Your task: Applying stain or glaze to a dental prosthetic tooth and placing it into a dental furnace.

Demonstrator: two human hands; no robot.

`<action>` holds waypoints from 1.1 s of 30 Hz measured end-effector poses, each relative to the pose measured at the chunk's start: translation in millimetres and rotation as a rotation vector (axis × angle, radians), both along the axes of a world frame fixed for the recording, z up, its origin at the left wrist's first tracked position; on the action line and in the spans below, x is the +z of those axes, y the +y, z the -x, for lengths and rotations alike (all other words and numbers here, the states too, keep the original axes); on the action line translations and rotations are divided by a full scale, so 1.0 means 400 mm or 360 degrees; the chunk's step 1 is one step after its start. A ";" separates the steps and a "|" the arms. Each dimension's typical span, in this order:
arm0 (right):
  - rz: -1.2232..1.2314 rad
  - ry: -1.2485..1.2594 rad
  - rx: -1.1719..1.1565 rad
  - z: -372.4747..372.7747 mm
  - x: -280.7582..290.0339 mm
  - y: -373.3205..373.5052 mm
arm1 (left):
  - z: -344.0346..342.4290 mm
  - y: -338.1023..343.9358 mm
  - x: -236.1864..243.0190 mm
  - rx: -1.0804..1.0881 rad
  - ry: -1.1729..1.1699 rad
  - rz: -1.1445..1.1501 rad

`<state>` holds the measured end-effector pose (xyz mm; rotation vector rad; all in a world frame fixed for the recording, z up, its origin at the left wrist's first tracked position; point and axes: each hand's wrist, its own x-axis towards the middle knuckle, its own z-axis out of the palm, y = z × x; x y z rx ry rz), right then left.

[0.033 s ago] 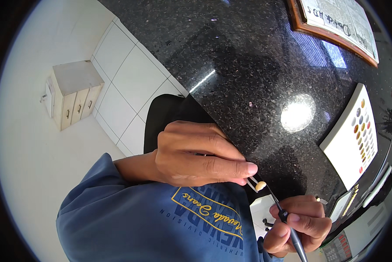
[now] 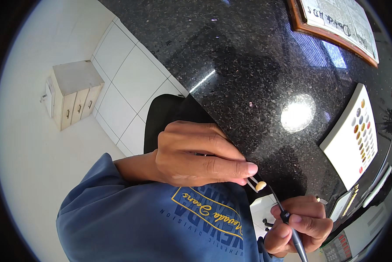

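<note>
Near the lower middle, my left hand [image 2: 200, 155] is closed on slim metal tweezers [image 2: 251, 183]. A small cream tooth-shaped piece [image 2: 261, 186] sits at their tip. My right hand [image 2: 303, 225] grips a thin-tipped dark handled tool [image 2: 292, 229] like a fine brush, its point just right of the cream piece, slightly apart from it. Both hands are close to the edge of the speckled black worktop [image 2: 231, 87], over my blue shirt.
A white palette [image 2: 338, 148] with rows of coloured dots lies at right, beside further equipment at the rim. A wood-framed board with papers [image 2: 340, 19] is at upper right. A black chair [image 2: 158, 109], tiled floor [image 2: 139, 74] and small drawer cabinet [image 2: 73, 83] show at left.
My right hand and its tool have shifted very slightly to the right, so the fine tip is a little farther from the cream piece. My left hand looks unchanged.
</note>
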<state>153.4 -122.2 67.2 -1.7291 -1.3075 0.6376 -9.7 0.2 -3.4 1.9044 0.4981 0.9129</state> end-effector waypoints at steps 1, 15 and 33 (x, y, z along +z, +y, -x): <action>-0.0003 -0.0017 -0.0008 -0.001 0.001 -0.001 | 0.000 0.001 0.000 -0.0001 -0.0001 -0.0014; -0.0269 0.0043 -0.0335 0.023 -0.025 -0.001 | 0.006 0.002 0.008 -0.0037 -0.0020 0.0008; -0.0154 0.0020 -0.0038 0.012 -0.015 -0.005 | -0.004 -0.006 -0.003 0.0001 -0.0115 0.0078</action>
